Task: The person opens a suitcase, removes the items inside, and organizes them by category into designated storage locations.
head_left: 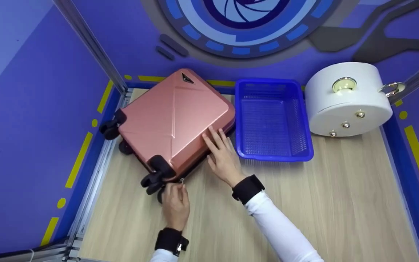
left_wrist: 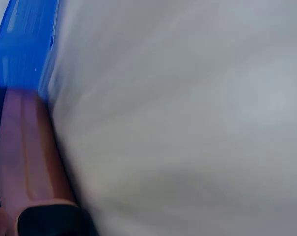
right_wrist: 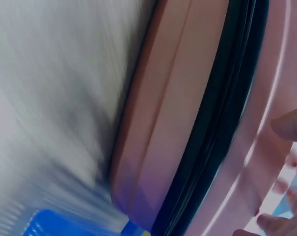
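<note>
The smooth suitcase (head_left: 191,112) looks glossy, the basket (head_left: 275,158) plastic.

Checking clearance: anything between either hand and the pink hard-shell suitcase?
Nothing visible. The right hand rests on the near edge of the suitcase; the left hand is at its near corner, by black wheels. The blue plastic basket sits to the right, not between.

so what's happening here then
Someone is handling a rose-gold hard-shell suitcase, which lies flat and looks closed on the wood-grain table. The right grip rests on its near edge, fingers extended. The left grip is at its wheeled near corner, fingers curled, by what looks like a zipper pull; whether it pinches the pull is hard to tell. A blue plastic basket and a white round box stand to the right.
</note>
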`<state>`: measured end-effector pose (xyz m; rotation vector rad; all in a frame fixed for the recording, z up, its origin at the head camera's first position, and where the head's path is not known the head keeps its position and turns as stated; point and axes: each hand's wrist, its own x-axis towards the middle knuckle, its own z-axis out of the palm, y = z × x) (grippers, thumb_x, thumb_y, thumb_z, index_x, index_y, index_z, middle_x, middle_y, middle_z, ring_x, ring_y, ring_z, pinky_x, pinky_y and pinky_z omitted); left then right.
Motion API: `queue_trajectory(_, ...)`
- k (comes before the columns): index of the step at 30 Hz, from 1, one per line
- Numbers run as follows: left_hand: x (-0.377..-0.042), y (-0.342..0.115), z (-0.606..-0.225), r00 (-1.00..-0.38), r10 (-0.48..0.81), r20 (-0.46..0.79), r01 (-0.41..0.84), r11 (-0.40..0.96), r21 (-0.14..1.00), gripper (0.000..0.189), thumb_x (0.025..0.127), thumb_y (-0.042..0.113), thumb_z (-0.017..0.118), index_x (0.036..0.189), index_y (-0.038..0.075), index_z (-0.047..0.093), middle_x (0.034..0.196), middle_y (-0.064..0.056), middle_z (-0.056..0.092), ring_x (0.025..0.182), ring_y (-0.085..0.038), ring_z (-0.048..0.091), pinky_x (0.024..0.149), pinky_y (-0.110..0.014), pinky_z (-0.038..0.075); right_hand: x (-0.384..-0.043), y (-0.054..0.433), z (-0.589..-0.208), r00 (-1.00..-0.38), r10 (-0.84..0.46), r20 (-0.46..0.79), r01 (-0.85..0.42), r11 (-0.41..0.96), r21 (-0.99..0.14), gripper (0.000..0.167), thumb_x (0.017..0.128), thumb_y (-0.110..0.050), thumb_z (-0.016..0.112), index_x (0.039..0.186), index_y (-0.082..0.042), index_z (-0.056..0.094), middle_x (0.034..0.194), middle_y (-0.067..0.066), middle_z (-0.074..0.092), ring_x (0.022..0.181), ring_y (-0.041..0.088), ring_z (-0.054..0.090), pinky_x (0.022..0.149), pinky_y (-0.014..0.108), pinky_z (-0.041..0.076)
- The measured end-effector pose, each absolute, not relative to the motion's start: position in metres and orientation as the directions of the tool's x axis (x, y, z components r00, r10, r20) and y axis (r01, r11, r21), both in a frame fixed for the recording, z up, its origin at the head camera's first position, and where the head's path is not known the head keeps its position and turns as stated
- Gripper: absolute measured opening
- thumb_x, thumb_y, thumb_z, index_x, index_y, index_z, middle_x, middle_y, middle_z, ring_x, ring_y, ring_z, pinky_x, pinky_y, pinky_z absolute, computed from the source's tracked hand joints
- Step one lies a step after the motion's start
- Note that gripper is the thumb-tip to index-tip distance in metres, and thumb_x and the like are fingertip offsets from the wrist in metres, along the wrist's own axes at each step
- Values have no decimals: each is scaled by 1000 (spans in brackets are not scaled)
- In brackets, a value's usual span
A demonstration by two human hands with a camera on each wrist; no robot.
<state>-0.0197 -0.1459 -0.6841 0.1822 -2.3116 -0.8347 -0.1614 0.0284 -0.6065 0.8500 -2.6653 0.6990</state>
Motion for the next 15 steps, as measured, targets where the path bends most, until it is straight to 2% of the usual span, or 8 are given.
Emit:
queue_trajectory(9, -25, -111, -688, -779, -261, 570, 149, 806, 573, 10, 89, 3, 75, 91, 4, 66, 94, -8, 62, 81, -31, 63, 71, -48, 48, -149, 19, -611, -698, -556, 452, -713, 595, -370, 72, 90, -17, 75, 157, -16, 48, 168, 10, 32, 154, 40, 28, 122, 47, 30)
queue_trajectory(15, -24, -111, -691, -772, -238, 589, 176, 811, 558, 7, 90, 5, 75, 93, 5, 68, 94, -7, 64, 80, -31, 65, 71, -46, 50, -153, 21, -612, -685, -545, 483, -727, 548, -413, 62, 94, -21, 74, 153, -19, 53, 165, 6, 39, 154, 37, 29, 112, 43, 45)
